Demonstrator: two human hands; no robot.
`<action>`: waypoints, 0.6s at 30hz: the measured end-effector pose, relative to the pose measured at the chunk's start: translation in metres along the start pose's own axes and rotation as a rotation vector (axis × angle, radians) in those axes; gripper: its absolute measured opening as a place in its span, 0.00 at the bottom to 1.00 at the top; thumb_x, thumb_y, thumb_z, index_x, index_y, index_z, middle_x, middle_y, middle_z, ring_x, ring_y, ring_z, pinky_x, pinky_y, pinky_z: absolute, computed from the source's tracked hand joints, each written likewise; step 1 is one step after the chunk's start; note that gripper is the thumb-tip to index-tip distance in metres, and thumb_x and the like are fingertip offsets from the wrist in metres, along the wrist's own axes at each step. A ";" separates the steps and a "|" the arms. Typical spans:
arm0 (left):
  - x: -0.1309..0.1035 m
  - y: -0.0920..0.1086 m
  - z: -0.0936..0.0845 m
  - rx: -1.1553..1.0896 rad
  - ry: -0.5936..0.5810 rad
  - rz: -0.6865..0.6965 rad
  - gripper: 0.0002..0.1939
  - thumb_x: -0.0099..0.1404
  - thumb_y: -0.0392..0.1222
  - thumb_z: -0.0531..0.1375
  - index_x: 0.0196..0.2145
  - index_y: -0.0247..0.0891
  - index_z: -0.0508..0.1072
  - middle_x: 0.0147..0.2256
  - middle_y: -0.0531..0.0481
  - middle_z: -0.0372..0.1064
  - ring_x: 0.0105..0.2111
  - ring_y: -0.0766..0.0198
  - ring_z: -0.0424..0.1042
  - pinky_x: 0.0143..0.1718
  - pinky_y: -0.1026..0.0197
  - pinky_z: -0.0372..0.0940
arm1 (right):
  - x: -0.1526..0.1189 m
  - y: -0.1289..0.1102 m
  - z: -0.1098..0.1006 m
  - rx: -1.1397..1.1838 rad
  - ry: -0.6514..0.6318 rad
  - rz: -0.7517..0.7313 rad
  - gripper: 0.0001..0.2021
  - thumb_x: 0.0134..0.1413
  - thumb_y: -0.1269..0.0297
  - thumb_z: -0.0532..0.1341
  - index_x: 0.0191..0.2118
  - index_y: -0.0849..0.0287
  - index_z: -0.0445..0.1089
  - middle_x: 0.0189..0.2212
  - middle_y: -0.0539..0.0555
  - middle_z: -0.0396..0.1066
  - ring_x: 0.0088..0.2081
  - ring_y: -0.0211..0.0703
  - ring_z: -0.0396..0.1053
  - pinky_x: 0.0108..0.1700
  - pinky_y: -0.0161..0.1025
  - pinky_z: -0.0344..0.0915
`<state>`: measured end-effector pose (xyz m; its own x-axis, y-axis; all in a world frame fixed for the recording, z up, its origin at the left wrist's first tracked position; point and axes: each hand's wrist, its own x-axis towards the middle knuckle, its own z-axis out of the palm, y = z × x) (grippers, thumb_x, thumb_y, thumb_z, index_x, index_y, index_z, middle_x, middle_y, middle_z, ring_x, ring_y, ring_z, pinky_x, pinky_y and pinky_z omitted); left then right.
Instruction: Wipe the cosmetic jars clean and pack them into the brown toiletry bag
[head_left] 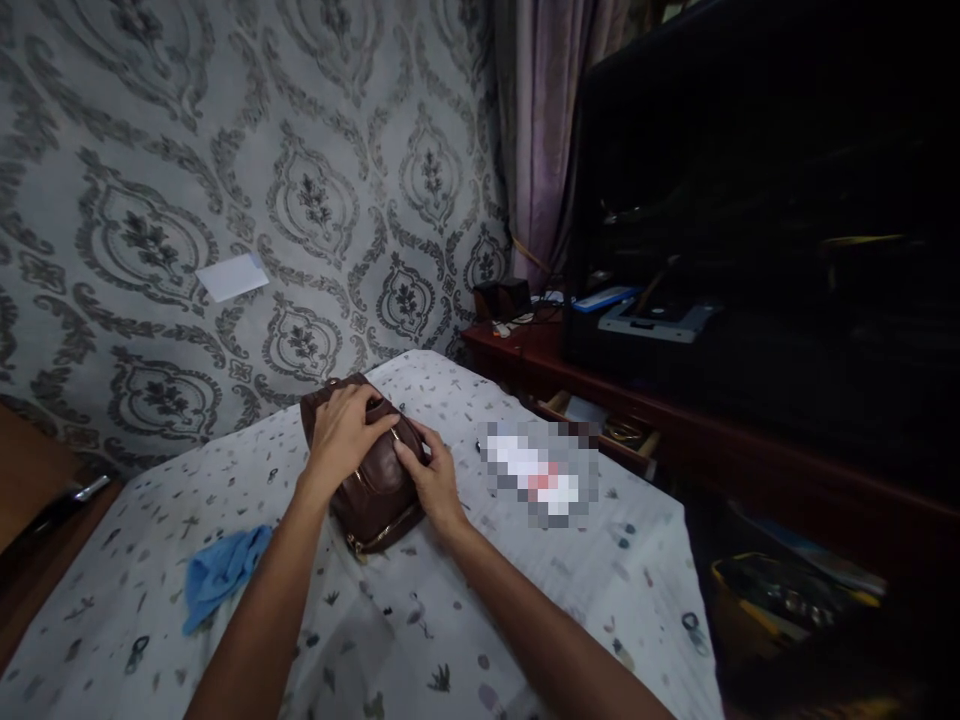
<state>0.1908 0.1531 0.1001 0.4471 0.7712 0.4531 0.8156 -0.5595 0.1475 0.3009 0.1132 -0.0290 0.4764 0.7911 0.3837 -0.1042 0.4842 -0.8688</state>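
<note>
A brown leather bag [375, 500] with gold-coloured zips lies on the white patterned sheet [525, 610], in front of me. My left hand [346, 428] rests over its upper left part, fingers bent over the top and thumb reaching across toward a zip. Along the bag's right side, my right hand [435, 482] grips the edge, its thumb on the near face and its fingers partly hidden behind. Whether the bag's zips are drawn closed, I cannot make out. Left of my left forearm lies a crumpled blue cloth [225, 575].
A blurred-out item [540, 475] lies right of the bag. Beyond the sheet's right edge stand a dark red cabinet [540, 350] with a pulled-out drawer [619, 435] and a large dark screen [750, 180]. The patterned wall [360, 180] rises behind the bag.
</note>
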 end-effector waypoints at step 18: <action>-0.007 -0.004 0.001 0.008 -0.033 -0.003 0.13 0.62 0.49 0.65 0.43 0.43 0.72 0.43 0.48 0.73 0.49 0.49 0.68 0.49 0.50 0.61 | 0.001 -0.004 -0.010 0.111 -0.125 0.077 0.23 0.50 0.51 0.70 0.52 0.50 0.76 0.52 0.53 0.74 0.54 0.52 0.70 0.59 0.49 0.65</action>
<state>0.1845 0.1502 0.0959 0.4568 0.7823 0.4236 0.8196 -0.5552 0.1416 0.3099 0.1082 -0.0285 0.3515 0.8645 0.3593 -0.2357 0.4531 -0.8597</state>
